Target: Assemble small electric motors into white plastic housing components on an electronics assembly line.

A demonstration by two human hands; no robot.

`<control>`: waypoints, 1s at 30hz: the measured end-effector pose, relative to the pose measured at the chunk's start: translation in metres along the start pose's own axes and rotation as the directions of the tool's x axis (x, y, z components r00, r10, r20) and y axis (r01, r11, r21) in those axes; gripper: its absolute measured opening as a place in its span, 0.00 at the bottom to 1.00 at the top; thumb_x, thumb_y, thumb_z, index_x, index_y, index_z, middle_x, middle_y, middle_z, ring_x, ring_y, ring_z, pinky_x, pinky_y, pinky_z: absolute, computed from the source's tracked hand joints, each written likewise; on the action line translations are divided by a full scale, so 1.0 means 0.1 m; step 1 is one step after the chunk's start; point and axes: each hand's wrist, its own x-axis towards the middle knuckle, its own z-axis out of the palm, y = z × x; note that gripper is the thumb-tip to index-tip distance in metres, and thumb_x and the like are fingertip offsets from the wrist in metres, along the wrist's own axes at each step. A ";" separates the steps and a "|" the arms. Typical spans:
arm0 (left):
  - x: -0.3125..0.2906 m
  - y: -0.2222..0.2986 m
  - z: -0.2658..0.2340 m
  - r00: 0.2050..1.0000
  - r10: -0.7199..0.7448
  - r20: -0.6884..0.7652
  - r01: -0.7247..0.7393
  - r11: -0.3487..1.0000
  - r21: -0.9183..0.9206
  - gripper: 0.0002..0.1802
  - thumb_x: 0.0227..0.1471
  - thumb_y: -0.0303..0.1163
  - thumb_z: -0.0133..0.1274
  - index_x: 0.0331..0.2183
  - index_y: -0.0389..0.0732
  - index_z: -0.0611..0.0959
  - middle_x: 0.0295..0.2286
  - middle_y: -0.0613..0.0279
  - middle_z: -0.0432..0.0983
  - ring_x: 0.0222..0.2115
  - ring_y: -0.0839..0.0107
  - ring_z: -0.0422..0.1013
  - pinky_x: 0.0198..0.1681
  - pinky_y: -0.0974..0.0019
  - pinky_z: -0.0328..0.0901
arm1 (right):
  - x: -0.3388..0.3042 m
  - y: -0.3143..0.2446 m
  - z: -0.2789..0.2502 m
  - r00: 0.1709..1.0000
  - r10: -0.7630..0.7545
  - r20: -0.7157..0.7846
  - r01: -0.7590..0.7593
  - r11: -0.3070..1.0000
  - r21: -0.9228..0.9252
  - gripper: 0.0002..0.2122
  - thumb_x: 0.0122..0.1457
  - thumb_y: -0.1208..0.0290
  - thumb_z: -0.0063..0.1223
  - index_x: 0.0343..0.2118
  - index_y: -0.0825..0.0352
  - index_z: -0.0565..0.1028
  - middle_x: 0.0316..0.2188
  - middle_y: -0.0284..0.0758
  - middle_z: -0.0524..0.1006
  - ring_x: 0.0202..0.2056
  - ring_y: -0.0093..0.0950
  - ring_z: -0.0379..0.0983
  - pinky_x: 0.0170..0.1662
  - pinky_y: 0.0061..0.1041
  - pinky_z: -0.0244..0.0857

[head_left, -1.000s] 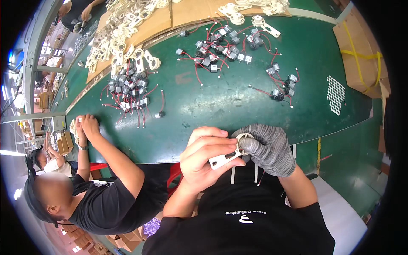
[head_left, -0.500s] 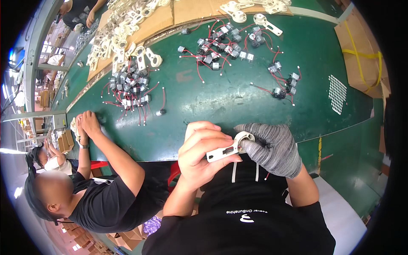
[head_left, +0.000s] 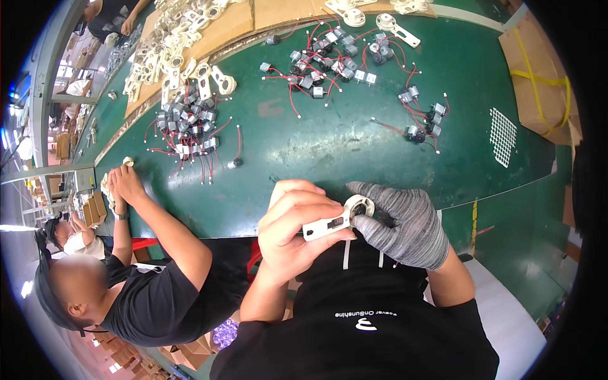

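My bare left hand grips a white plastic housing with a flat handle and a round ring end, held over the table's near edge. A slot shows in the handle, and something dark sits inside the ring. My right hand, in a grey knitted glove, is closed at the ring end, its thumb pressed against the rim. A bit of red wire pokes out below the glove; where it leads is hidden. Beyond my hands lie small grey motors with red wires, in several heaps on the green table.
More white housings are piled on cardboard at the far left. Another motor heap lies nearer. A white plastic grid and a cardboard box are at right. A co-worker sits at my left, hands on the table.
The housing and both my hands have shifted slightly left. My gloved thumb has moved down the ring, so more of its dark inside shows. The co-worker's hands have moved a little.
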 end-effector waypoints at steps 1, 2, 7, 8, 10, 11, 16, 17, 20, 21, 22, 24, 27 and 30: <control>0.00 -0.01 0.00 1.000 0.000 0.007 0.000 1.000 -0.001 0.23 0.36 0.34 0.81 0.36 0.41 0.89 0.34 0.64 0.86 0.39 0.60 0.77 0.45 0.60 0.72 | 0.00 0.03 0.01 0.999 -0.047 -0.018 0.046 0.998 -0.047 0.17 0.61 0.67 0.65 0.50 0.69 0.81 0.34 0.44 0.84 0.33 0.43 0.84 0.38 0.37 0.78; 0.01 -0.02 0.01 1.000 0.001 0.014 -0.001 1.000 -0.002 0.23 0.36 0.34 0.81 0.36 0.41 0.89 0.35 0.64 0.86 0.39 0.60 0.77 0.45 0.59 0.72 | 0.00 0.06 0.02 0.995 -0.094 -0.035 0.091 0.991 -0.095 0.16 0.61 0.67 0.65 0.50 0.69 0.81 0.34 0.44 0.84 0.33 0.43 0.84 0.38 0.38 0.78; 0.03 0.01 -0.03 0.999 0.029 0.034 -0.032 0.996 0.078 0.22 0.36 0.34 0.80 0.36 0.42 0.89 0.35 0.65 0.86 0.39 0.59 0.77 0.44 0.59 0.72 | 0.05 0.06 0.09 0.997 -0.041 -0.061 0.040 0.999 -0.003 0.12 0.61 0.68 0.65 0.44 0.68 0.80 0.31 0.43 0.83 0.31 0.45 0.82 0.35 0.38 0.76; 0.04 0.03 -0.04 0.998 0.043 0.042 -0.048 0.991 0.121 0.22 0.37 0.34 0.80 0.36 0.42 0.89 0.35 0.66 0.86 0.39 0.59 0.77 0.44 0.59 0.72 | 0.07 0.07 0.09 1.000 -0.009 -0.028 0.010 1.000 0.024 0.12 0.61 0.68 0.64 0.44 0.67 0.80 0.30 0.43 0.82 0.30 0.45 0.82 0.34 0.38 0.76; 0.06 0.06 0.00 0.993 0.046 0.105 -0.063 0.984 0.165 0.22 0.36 0.36 0.80 0.35 0.42 0.89 0.34 0.65 0.85 0.39 0.59 0.77 0.43 0.59 0.72 | 0.06 0.17 0.11 0.999 -0.016 -0.027 0.016 1.000 -0.018 0.12 0.60 0.68 0.65 0.44 0.66 0.80 0.28 0.43 0.80 0.28 0.44 0.81 0.32 0.37 0.74; 0.07 0.05 0.01 0.989 0.022 0.148 -0.050 0.982 0.184 0.21 0.37 0.34 0.80 0.36 0.44 0.90 0.35 0.66 0.85 0.40 0.60 0.77 0.43 0.59 0.72 | 0.08 0.23 0.13 0.996 -0.078 -0.049 0.074 0.994 -0.076 0.12 0.60 0.68 0.65 0.44 0.68 0.80 0.28 0.43 0.81 0.27 0.42 0.81 0.32 0.37 0.75; 0.34 0.05 -0.31 0.937 -0.106 0.333 0.030 0.973 0.227 0.19 0.40 0.29 0.76 0.37 0.42 0.88 0.36 0.63 0.82 0.40 0.58 0.77 0.46 0.56 0.72 | 0.00 0.48 0.18 0.982 0.057 -0.178 -0.021 0.980 0.196 0.15 0.66 0.66 0.64 0.49 0.71 0.80 0.27 0.35 0.82 0.22 0.20 0.72 0.30 0.23 0.71; 0.41 -0.01 -0.41 0.941 -0.092 0.326 0.013 0.971 0.237 0.18 0.41 0.29 0.77 0.36 0.42 0.87 0.37 0.62 0.82 0.40 0.57 0.77 0.46 0.56 0.72 | 0.02 0.41 0.08 0.977 0.181 -0.112 -0.134 0.932 0.337 0.15 0.67 0.65 0.63 0.50 0.71 0.80 0.27 0.34 0.82 0.23 0.18 0.72 0.29 0.22 0.69; 0.79 -0.23 -0.74 0.988 0.022 -0.152 0.065 0.839 0.541 0.30 0.39 0.35 0.80 0.45 0.40 0.86 0.40 0.55 0.83 0.42 0.54 0.79 0.49 0.54 0.73 | 0.00 0.39 -0.12 0.947 0.321 -0.020 -0.240 0.748 0.619 0.17 0.71 0.60 0.56 0.52 0.71 0.79 0.31 0.34 0.83 0.24 0.18 0.74 0.28 0.20 0.67; 0.96 -0.25 -0.83 0.948 0.127 -0.291 0.099 0.753 0.651 0.42 0.40 0.36 0.80 0.56 0.36 0.80 0.49 0.48 0.79 0.49 0.49 0.76 0.54 0.53 0.71 | -0.02 0.49 -0.13 0.950 0.309 -0.039 -0.198 0.697 0.689 0.19 0.72 0.58 0.55 0.53 0.71 0.78 0.32 0.36 0.83 0.24 0.19 0.75 0.29 0.20 0.67; 1.13 -0.25 -0.87 0.916 0.244 -0.318 0.072 0.681 0.729 0.53 0.42 0.35 0.80 0.65 0.32 0.70 0.56 0.42 0.73 0.55 0.46 0.72 0.59 0.53 0.68 | -0.01 0.59 -0.13 0.956 0.289 -0.039 -0.153 0.610 0.777 0.21 0.72 0.56 0.54 0.54 0.73 0.77 0.38 0.41 0.82 0.29 0.22 0.77 0.31 0.21 0.69; 1.15 -0.11 -0.77 0.909 0.171 -0.379 0.139 0.734 0.665 0.58 0.43 0.34 0.79 0.68 0.31 0.64 0.61 0.40 0.67 0.58 0.47 0.70 0.61 0.54 0.66 | -0.04 0.74 -0.10 0.958 0.284 -0.045 -0.111 0.512 0.852 0.22 0.72 0.56 0.54 0.55 0.74 0.76 0.40 0.42 0.81 0.31 0.23 0.78 0.31 0.22 0.70; 0.93 0.05 -0.44 0.995 0.070 -0.067 -0.019 0.819 0.574 0.34 0.46 0.31 0.76 0.54 0.35 0.82 0.49 0.50 0.82 0.48 0.52 0.78 0.52 0.55 0.72 | -0.06 0.70 -0.10 0.961 0.264 -0.081 -0.051 0.457 0.888 0.22 0.73 0.58 0.54 0.57 0.74 0.75 0.42 0.40 0.79 0.36 0.25 0.78 0.35 0.22 0.71; 0.72 0.15 -0.07 0.972 -0.034 0.230 -0.032 0.960 0.279 0.18 0.48 0.24 0.72 0.43 0.35 0.88 0.36 0.54 0.85 0.38 0.56 0.80 0.44 0.59 0.74 | 0.01 0.66 -0.10 0.969 0.238 -0.067 -0.052 0.461 0.886 0.21 0.74 0.59 0.51 0.58 0.74 0.75 0.40 0.37 0.79 0.35 0.22 0.76 0.35 0.21 0.70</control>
